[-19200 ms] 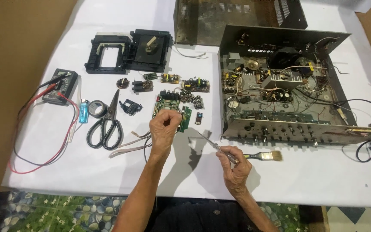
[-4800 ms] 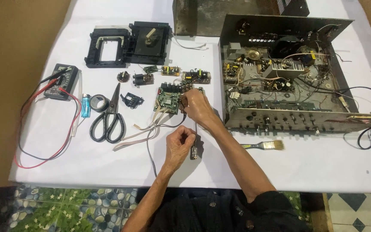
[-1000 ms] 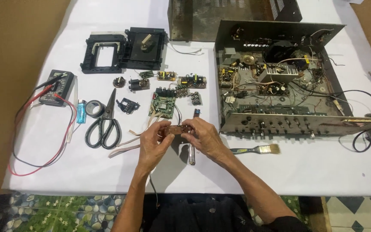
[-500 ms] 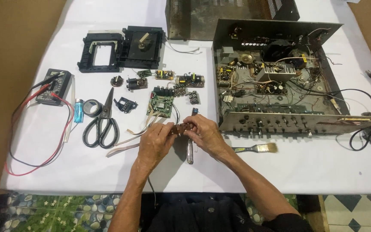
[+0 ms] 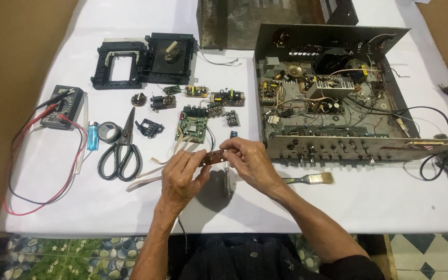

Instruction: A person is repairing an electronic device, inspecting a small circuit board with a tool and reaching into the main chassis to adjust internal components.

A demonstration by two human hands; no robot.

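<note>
Fingers of left hand (image 5: 182, 173) and right hand (image 5: 249, 161) mostly hide small brown board (image 5: 214, 156).

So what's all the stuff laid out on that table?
table cover: one, white, under everything
open metal chassis: one, grey, right
metal cover: one, dark, top centre
black plastic frame: one, top left
small circuit boards: several, green and brown, centre
multimeter: one, black, red and black leads, far left
lighter: one, blue, left
tape roll: one, black, left
scissors: one, black handles, left
paintbrush: one, pale bristles, below chassis
brown strip board: one, held between both hands
left hand; right hand: gripping the board's ends
</note>
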